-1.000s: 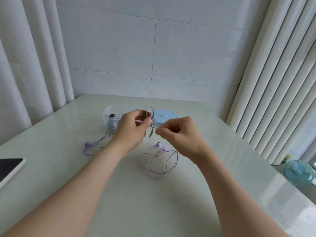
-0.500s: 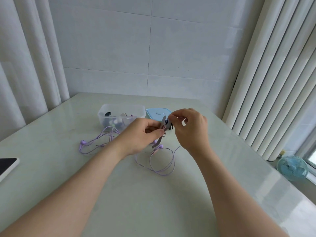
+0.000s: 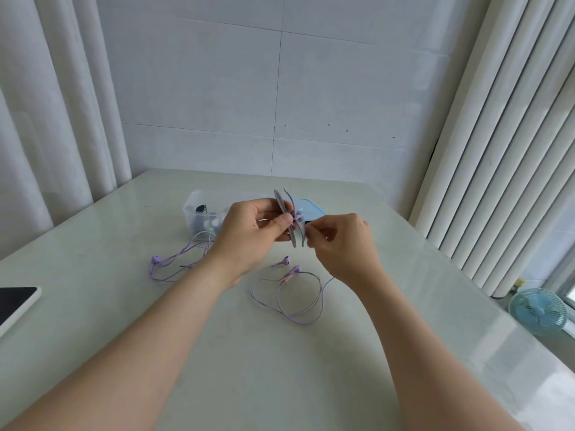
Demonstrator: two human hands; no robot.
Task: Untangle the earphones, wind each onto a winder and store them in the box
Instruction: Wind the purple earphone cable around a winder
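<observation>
Left hand [image 3: 249, 234] grips winder [image 3: 287, 213]; right hand [image 3: 339, 244] pinches, probably cable [image 3: 298, 321]; hands partly hide box [image 3: 193, 209], lid [image 3: 311, 209].

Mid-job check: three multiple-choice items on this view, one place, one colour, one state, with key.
1. Where is the flat light-blue plastic lid? A) on the clear plastic box; B) on the pale table, right of that box; C) on the floor.
2. What colour are the thin earphone cables? A) white; B) black; C) purple.
3. The grey double-flanged winder is: A) held in the left hand; B) flat on the table; C) inside the box.
1 B, it lies beside the box; 2 C, both look purple; 3 A, left fingers grip it.
</observation>
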